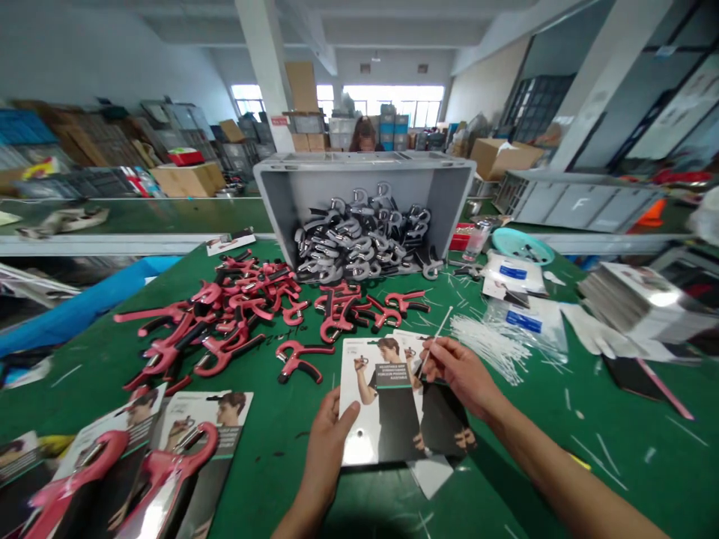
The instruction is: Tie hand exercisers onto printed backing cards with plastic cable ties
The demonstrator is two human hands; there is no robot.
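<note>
My left hand (326,445) grips the left edge of a printed packaging card (365,438), with the thumb on its front. Behind it, to the right, more cards (443,419) lie partly covered. In my right hand (460,374), thumb and fingers pinch a thin white cable tie (443,322) that slants up over the cards' upper right edge. Beyond the cards lies a red and black hand grip strengthener (300,361), touched by neither hand. A loose bunch of white cable ties (488,344) is spread just past my right hand.
A grey crate (449,217) tipped on its side holds grey hand grips (359,247). Red hand grips (236,299) are heaped at left. Carded red grips (174,464) lie front left. Stacked cards (634,299) stand at right. Another person (364,136) is behind the crate.
</note>
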